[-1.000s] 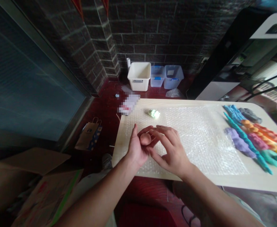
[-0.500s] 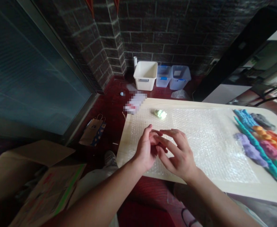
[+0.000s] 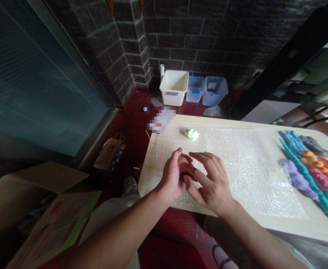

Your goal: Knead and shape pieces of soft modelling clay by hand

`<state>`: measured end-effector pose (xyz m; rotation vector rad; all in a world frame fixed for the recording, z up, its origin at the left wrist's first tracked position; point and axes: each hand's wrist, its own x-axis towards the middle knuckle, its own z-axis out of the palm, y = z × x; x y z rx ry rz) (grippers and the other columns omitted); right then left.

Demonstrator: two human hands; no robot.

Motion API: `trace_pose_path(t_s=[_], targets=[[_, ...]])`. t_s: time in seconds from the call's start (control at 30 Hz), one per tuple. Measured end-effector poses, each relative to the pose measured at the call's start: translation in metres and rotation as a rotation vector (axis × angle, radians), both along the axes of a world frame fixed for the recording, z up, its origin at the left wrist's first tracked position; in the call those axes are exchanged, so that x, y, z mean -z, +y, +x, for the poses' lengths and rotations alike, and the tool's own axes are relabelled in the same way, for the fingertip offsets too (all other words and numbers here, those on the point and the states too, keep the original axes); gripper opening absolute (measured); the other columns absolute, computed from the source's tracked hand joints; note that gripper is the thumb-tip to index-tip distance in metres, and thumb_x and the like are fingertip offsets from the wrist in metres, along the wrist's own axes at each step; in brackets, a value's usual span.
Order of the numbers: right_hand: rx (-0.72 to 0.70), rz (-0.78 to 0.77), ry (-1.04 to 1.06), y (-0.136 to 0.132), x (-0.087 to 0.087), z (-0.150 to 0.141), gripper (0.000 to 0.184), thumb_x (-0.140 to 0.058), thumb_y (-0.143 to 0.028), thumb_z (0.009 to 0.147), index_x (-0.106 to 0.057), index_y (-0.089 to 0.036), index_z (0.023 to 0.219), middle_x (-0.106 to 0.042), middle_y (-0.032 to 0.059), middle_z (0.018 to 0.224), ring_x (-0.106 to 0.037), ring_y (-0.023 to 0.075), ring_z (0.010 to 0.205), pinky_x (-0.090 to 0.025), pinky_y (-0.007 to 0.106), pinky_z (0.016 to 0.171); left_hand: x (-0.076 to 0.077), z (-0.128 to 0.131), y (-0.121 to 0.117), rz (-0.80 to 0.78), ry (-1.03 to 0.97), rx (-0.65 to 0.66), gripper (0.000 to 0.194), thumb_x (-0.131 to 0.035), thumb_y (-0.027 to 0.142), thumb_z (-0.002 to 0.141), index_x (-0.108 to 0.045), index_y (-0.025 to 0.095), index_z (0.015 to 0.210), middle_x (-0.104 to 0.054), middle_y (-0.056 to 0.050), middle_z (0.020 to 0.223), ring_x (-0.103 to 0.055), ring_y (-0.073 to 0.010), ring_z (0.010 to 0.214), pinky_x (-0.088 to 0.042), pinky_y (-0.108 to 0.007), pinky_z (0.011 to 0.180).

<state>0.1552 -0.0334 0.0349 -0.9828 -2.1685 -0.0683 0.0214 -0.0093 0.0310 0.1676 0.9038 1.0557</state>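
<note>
Over the near left part of the table, my left hand (image 3: 173,175) is held palm inward, its thumb up and its fingers curled. My right hand (image 3: 212,183) faces it with fingers apart and gently bent, the fingertips reaching to the left hand's fingers. Whatever may lie between the hands is hidden. Beyond them, a small pale green lump (image 3: 191,134) rests on a sheet of bubble wrap (image 3: 236,160) spread over the light wooden table (image 3: 281,224).
Soft-looking coloured pieces, among them a long teal strip (image 3: 306,175) and a purple one (image 3: 295,175), lie at the table's right. A white bin (image 3: 174,95) and clear boxes (image 3: 214,95) stand by the wall. A paper bag (image 3: 109,153) and open cardboard box (image 3: 54,220) are at left.
The view has shifted slightly. My hands stay close together in nearly the same pose, with only small finger movement.
</note>
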Motion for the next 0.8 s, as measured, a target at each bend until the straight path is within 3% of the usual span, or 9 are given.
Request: trace_pose_path(t_s=[0.23,0.53,0.8], targets=[[0.018,-0.003,-0.02,-0.0005,-0.0012,-0.0032,0.025,-0.065,-0.024,0.096,-0.071,-0.015,0.118,-0.068,0.0183,0.132,-0.062,0.0363,0.12,-0.055,0.057,0.099,-0.0001,0.0008,-0.001,-0.007,0.021,-0.025,0.04,-0.077,0.05,0.079,-0.061,0.017,0.064,-0.058,0.002,0.064,-0.055,-0.0103,0.052,-0.044,-0.024,0.055],[0.011,-0.002,-0.03,-0.0031,-0.0002,-0.0051,0.025,-0.066,-0.026,0.095,-0.072,-0.015,0.117,-0.069,0.0186,0.131,-0.063,0.0366,0.12,-0.054,0.057,0.1,-0.002,-0.0021,-0.0004,-0.069,-0.018,-0.005,0.042,-0.073,0.051,0.08,-0.053,0.019,0.061,-0.054,0.002,0.059,-0.049,-0.0104,0.049,-0.039,-0.024,0.051],[-0.012,0.0,0.025,-0.0039,0.0021,-0.0012,0.034,-0.067,-0.019,0.09,-0.069,-0.015,0.124,-0.066,0.019,0.132,-0.063,0.0359,0.118,-0.055,0.058,0.098,-0.0069,-0.0053,0.0027,-0.039,-0.049,0.047,0.04,-0.073,0.051,0.081,-0.058,0.017,0.066,-0.056,0.001,0.06,-0.05,-0.0096,0.049,-0.04,-0.024,0.051]])
